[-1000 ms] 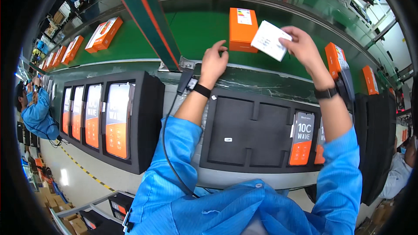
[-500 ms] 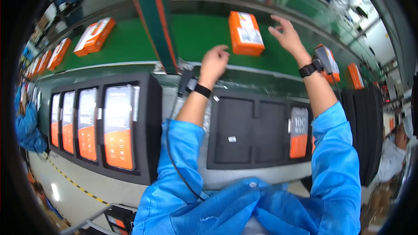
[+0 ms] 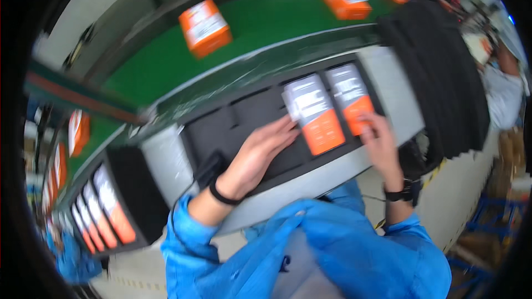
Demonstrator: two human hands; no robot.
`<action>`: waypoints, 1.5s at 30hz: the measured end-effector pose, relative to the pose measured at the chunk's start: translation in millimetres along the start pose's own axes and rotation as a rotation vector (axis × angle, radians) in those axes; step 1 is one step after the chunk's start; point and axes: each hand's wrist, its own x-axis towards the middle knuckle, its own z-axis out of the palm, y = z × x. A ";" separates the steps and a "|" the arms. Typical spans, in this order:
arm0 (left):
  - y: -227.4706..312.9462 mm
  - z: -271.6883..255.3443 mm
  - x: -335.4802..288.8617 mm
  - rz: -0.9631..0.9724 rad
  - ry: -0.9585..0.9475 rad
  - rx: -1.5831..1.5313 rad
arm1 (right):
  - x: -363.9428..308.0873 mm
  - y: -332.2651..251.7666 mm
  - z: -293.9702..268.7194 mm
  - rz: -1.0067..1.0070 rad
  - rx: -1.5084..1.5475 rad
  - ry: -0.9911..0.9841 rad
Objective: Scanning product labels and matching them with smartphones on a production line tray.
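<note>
Currently on the table (image 3: 399, 88): black tray (image 3: 208, 138), set at an angle, with left phone (image 3: 316, 113) and right phone (image 3: 350, 98) side by side toward its right end. Left phone: face up, grey at the far end, orange at the end nearest the body; cannot tell full seating in the tray. Right phone: face up, same colours, nearest the right wall of the tray.

Left hand (image 3: 263, 152): extended over the tray from the near side, fingers close together and nearly straight, tips at the left edge of the left phone. Thumb hidden; cannot tell pinch from light touch. Right hand (image 3: 379, 143): at the near right corner of the right phone, thumb and fingers bent toward the orange end. Blurred; cannot tell contact or grip. At both wrists: black bands (image 3: 224, 191).

Beyond the tray: green belt (image 3: 160, 58), carrying orange boxes (image 3: 205, 27) on both sides of a green post (image 3: 83, 98). To the left: second tray (image 3: 133, 177), holding four phones (image 3: 117, 205) in a row. To the right: black stack (image 3: 432, 77), just beside the table. At far left: co-worker in blue (image 3: 77, 260). At far right: co-worker in white (image 3: 501, 97).
</note>
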 end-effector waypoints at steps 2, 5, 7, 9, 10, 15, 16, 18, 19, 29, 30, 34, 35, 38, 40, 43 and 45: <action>-26.9 -2.7 11.7 -0.062 0.148 -0.012 | -3.8 5.7 18.0 -0.136 -0.119 0.111; -22.6 -2.0 19.2 -0.089 0.137 -0.033 | -2.0 2.3 38.8 -0.171 -0.076 0.040; -22.7 -3.8 20.1 -0.112 0.180 -0.053 | -1.8 -9.6 52.7 -0.244 -0.056 0.120; -29.1 -6.5 26.8 -0.095 0.212 -0.033 | -4.2 -18.7 58.0 -0.250 -0.063 0.212; -31.1 -6.4 33.6 -0.102 0.183 -0.024 | -6.1 -20.3 57.9 -0.216 -0.070 0.243; -43.6 0.6 63.3 -0.048 0.135 0.223 | -12.1 -18.2 45.6 -0.201 -0.036 0.306; -43.7 -1.6 64.3 -0.044 0.138 0.300 | -11.5 -18.3 45.9 -0.207 0.003 0.294; -48.3 1.6 61.9 -0.034 0.198 0.294 | -10.8 -17.3 48.4 -0.212 0.055 0.265; -51.5 -5.8 58.9 0.013 0.240 0.298 | -6.2 -15.2 53.5 -0.209 0.146 0.280; 11.3 -44.8 33.1 0.279 0.234 -0.324 | 73.6 -48.7 19.1 -0.427 -0.196 -0.061; 21.4 -51.8 28.3 0.331 0.304 -0.312 | 81.5 -57.5 30.4 -0.483 -0.245 -0.112; 38.7 -84.6 28.2 0.425 0.379 -0.306 | 101.7 -62.7 63.3 -0.573 -0.510 -0.381; 40.7 -93.0 26.0 0.426 0.395 -0.305 | 104.0 -67.7 67.2 -0.511 -0.558 -0.456; 41.1 -102.1 28.9 0.440 0.399 -0.347 | 106.8 -72.6 66.4 -0.531 -0.657 -0.514; 44.2 -102.6 30.3 0.442 0.410 -0.338 | 112.2 -74.1 65.3 -0.546 -0.638 -0.520; 49.2 -103.1 28.1 0.419 0.372 -0.345 | 113.7 -77.0 64.6 -0.418 -0.611 -0.616; 49.3 -104.1 32.6 0.425 0.374 -0.338 | 109.9 -71.4 65.2 -0.438 -0.603 -0.546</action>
